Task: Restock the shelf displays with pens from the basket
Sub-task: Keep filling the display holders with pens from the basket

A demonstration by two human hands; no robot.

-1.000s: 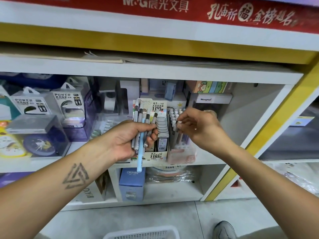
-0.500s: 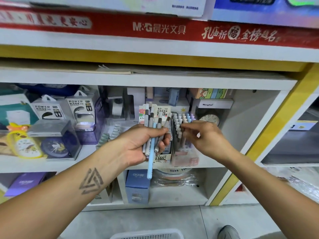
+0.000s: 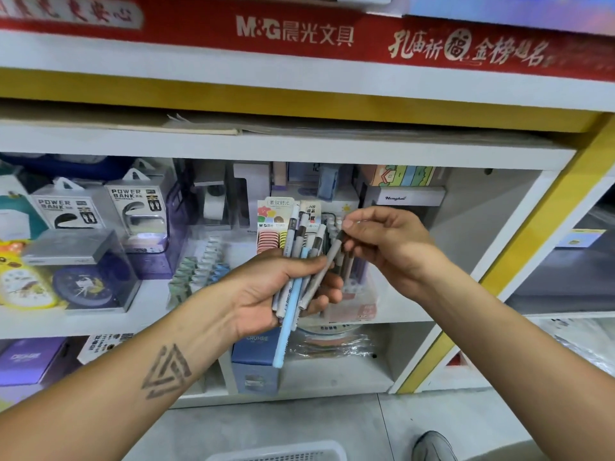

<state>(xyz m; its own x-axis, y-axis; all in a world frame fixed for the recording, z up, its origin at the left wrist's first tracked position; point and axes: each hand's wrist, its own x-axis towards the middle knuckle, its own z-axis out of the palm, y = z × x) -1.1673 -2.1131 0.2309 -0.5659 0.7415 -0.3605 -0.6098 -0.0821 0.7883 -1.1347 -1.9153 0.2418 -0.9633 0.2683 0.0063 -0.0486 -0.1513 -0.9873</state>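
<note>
Fingers of the right hand point(image 3: 389, 247) pinch the dark cap end of a grey pen point(image 3: 327, 261), which leans out to the right from a bunch of pens point(image 3: 301, 277) gripped in the curled left hand point(image 3: 276, 294); a light blue pen point(image 3: 285, 331) sticks out below that fist. Both hands are in front of the pen display boxes point(image 3: 352, 294) on the white shelf point(image 3: 416, 314). The white basket point(image 3: 276, 454) sits near, on the floor at the bottom edge.

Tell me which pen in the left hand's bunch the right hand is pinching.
The right hand pinches the grey pen with the dark cap, the rightmost one, leaning away from the bunch in the left hand.
</note>
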